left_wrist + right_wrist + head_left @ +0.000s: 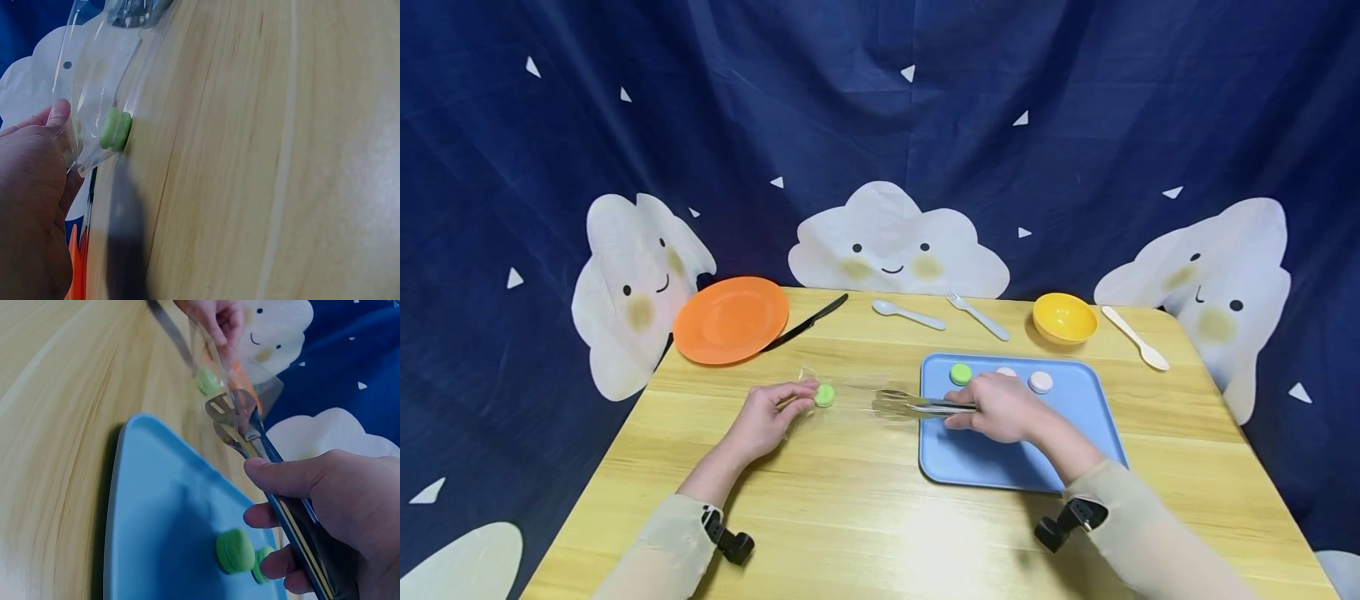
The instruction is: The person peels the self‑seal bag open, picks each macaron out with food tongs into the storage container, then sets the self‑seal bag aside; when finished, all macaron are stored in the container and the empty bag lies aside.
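My left hand [769, 421] pinches the end of a clear plastic bag [94, 69] between thumb and fingers. Inside the bag, near those fingers, lies a green macaron [115, 129]. My right hand [1003, 407] grips metal serving tongs [936, 407] above the tray's left part. The slotted heads of the tongs reach left over the tray's edge and appear to be within the bag's other end, apart from the macaron. On the blue tray [977, 471] sit a green macaron [960, 374] and pale pink macarons [1041, 382], one partly behind my right hand.
Along the table's back lie an orange plate [730, 321], a black knife [808, 321], a pale spoon [910, 315], a pale fork [979, 317], a yellow bowl [1064, 319] and a white spoon [1137, 338]. A dark blue curtain [880, 125] with cloud faces hangs behind.
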Demonstrator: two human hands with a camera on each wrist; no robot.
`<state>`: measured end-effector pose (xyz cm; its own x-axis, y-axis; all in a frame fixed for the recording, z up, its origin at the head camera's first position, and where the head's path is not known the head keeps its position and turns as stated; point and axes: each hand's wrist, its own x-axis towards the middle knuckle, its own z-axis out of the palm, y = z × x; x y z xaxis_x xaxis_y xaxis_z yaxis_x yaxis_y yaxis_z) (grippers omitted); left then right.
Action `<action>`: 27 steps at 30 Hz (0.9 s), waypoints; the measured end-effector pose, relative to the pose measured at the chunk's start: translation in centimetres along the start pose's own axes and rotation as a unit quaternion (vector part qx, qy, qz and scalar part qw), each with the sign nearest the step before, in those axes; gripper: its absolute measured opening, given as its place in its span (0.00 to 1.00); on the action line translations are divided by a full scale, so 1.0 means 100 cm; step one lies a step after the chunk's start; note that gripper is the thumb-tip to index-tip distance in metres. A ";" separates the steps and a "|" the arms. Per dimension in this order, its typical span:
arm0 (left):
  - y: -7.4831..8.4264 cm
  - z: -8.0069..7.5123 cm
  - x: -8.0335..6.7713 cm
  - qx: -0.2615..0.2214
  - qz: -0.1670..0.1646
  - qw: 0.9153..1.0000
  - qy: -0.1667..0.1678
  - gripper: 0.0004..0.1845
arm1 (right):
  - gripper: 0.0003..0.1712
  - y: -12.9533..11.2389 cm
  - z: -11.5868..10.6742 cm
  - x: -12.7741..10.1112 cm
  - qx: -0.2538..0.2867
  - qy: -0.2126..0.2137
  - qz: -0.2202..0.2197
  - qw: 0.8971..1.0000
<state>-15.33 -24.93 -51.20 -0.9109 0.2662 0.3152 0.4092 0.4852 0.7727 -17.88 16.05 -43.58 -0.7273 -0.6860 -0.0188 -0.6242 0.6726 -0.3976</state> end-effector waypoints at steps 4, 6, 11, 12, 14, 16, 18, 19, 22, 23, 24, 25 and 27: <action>0.001 0.000 0.000 0.005 0.000 1.000 0.000 0.08 | 0.23 -0.008 0.004 0.013 0.009 -0.014 0.014 1.000; 0.001 0.000 0.001 0.007 0.002 1.000 0.000 0.09 | 0.24 -0.012 0.006 0.020 0.006 -0.012 0.011 1.000; 0.001 0.001 0.002 0.010 0.004 1.000 0.003 0.09 | 0.24 -0.020 0.013 0.036 -0.007 -0.012 -0.005 1.000; 0.001 0.001 0.002 0.010 0.005 1.000 0.003 0.08 | 0.25 -0.022 0.015 0.038 -0.010 -0.014 -0.003 1.000; 0.001 0.002 0.002 0.011 0.007 1.000 0.004 0.08 | 0.25 -0.025 0.017 0.043 -0.015 -0.017 0.002 1.000; 0.002 0.003 0.003 0.008 0.010 1.000 0.006 0.08 | 0.26 -0.028 0.018 0.048 -0.016 -0.020 0.010 1.000; 0.002 0.003 0.004 0.004 0.014 1.000 0.008 0.08 | 0.27 -0.031 0.019 0.052 -0.020 -0.024 0.014 0.999; 0.002 0.004 0.004 0.002 0.017 1.000 0.010 0.08 | 0.28 -0.032 0.020 0.054 -0.022 -0.026 0.015 0.999; 0.002 0.005 0.006 -0.008 0.018 1.000 0.013 0.08 | 0.24 -0.035 0.022 0.059 -0.029 -0.028 0.010 0.999; 0.002 0.005 0.006 -0.010 0.018 1.000 0.014 0.08 | 0.20 -0.035 0.023 0.061 -0.033 -0.027 0.006 0.999; 0.001 0.005 0.007 -0.012 0.018 1.000 0.014 0.08 | 0.16 -0.035 0.023 0.063 -0.036 -0.026 0.003 0.999; 0.001 0.005 0.007 -0.014 0.017 1.000 0.014 0.08 | 0.14 -0.036 0.024 0.065 -0.039 -0.024 -0.002 0.999; 0.000 0.006 0.007 -0.019 0.015 1.000 0.014 0.08 | 0.12 -0.036 0.024 0.068 -0.041 -0.024 -0.012 0.999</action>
<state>-15.98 -24.27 -51.30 -0.8992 0.2562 0.3546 0.4354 0.4450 0.7826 -19.88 8.33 -44.46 -0.6993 -0.7127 -0.0550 -0.6632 0.6756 -0.3220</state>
